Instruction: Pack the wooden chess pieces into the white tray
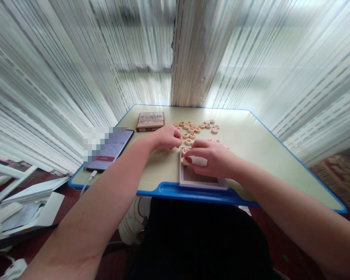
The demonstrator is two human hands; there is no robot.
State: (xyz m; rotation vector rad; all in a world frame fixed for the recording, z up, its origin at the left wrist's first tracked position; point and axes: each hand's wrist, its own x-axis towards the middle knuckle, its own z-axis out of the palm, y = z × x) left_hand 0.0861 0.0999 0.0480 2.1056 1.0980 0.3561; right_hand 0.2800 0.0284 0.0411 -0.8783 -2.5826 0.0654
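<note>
Round wooden Chinese chess pieces (191, 129) with red or dark characters lie loose in a group on the table. A shallow open box (203, 185) stands at the near edge, with a chess piece (186, 150) at its upper left corner. My right hand (214, 158) reaches over this box, thumb and fingertips pinching a red-marked chess piece (188, 160) just above another one at the left wall. Beside the loose pieces, to their left, my left hand (168, 137) is closed with curled fingers. Whatever it may hold is hidden.
A printed box lid (150, 121) lies at the back left of the blue-edged table (268, 155). Left of my forearm is a phone (112, 149), partly pixelated, with a white cable (89, 181). Pale curtains (151, 50) hang behind. An open white box (35, 210) is below left.
</note>
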